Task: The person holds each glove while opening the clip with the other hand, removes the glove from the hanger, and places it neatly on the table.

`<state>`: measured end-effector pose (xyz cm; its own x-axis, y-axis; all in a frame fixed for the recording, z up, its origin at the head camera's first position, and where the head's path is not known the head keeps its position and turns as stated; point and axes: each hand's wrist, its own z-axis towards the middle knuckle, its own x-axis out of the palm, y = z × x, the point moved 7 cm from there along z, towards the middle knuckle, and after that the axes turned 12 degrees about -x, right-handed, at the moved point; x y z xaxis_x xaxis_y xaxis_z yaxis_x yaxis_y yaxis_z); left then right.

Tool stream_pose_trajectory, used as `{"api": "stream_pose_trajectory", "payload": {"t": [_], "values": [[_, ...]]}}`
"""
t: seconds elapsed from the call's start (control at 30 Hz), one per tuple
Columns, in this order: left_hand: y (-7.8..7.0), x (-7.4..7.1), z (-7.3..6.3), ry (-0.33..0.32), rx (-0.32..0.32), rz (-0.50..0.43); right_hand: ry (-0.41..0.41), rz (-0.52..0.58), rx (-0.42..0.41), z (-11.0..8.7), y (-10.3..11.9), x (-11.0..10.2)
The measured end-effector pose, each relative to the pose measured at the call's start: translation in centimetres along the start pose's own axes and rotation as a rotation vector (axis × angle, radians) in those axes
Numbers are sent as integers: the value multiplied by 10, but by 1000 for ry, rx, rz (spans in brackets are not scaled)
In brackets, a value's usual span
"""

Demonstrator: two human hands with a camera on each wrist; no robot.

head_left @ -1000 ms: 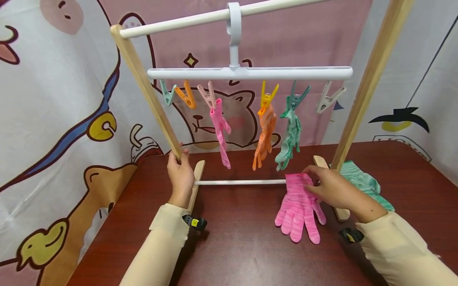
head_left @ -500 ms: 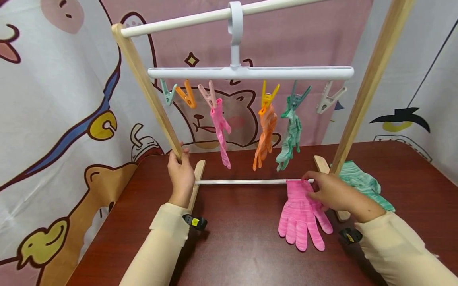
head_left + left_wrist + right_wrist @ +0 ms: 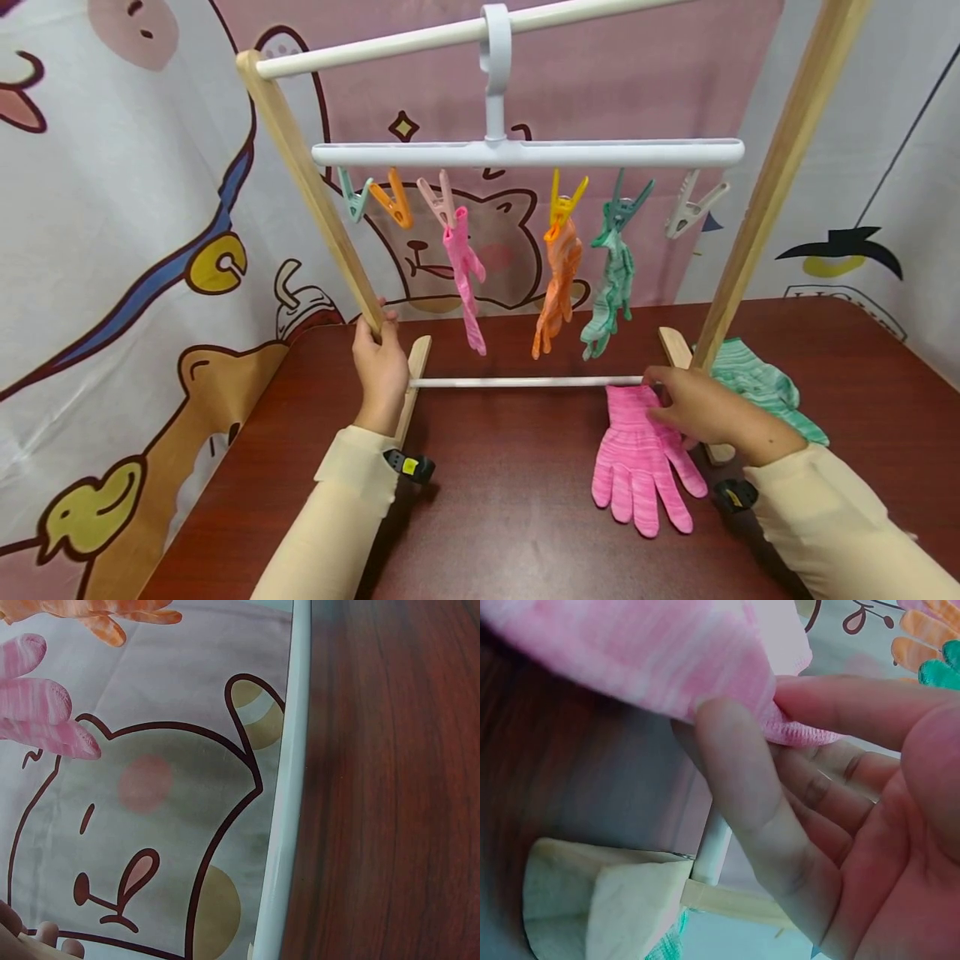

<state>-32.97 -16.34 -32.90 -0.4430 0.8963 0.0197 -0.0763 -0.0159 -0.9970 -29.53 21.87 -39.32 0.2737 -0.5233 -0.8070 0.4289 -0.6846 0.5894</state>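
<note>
My left hand (image 3: 379, 377) grips the lower part of the left wooden post (image 3: 311, 192) of a drying rack. On the right, my right hand (image 3: 708, 408) pinches a pink knit glove (image 3: 636, 471) by its cuff edge, between thumb and fingers in the right wrist view. That glove is spread with its fingers toward me, in front of the white lower bar (image 3: 517, 382). From a white hanger (image 3: 600, 153), clothespins hold a pink glove (image 3: 465, 279), an orange glove (image 3: 557, 287) and a green glove (image 3: 611, 287).
A green glove (image 3: 761, 383) lies on the brown table (image 3: 510, 517) behind the right post (image 3: 772, 183). Bare clothespins hang at both hanger ends, including an orange clothespin (image 3: 392, 200) and a white clothespin (image 3: 690, 207). Wooden feet (image 3: 408, 392) support the rack. A cartoon-printed curtain stands behind.
The pink glove in my right hand has moved down toward me and slightly right, with its cuff lowered below the bar. My left hand stays on the post.
</note>
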Motion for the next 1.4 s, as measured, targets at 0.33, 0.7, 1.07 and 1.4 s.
{"api": "stream_pose_trajectory", "payload": {"t": [0.33, 0.7, 1.07, 1.4], "values": [[28, -1, 23, -10, 39, 1, -18, -74, -25, 1, -5, -2], [29, -1, 23, -7, 38, 2, 22, -87, 27, -5, -8, 1], [29, -1, 24, -1, 38, -16, 46, -105, 36, -5, -10, 1], [31, -1, 25, -6, 41, -19, 54, -185, 10, -3, -12, 1]]}}
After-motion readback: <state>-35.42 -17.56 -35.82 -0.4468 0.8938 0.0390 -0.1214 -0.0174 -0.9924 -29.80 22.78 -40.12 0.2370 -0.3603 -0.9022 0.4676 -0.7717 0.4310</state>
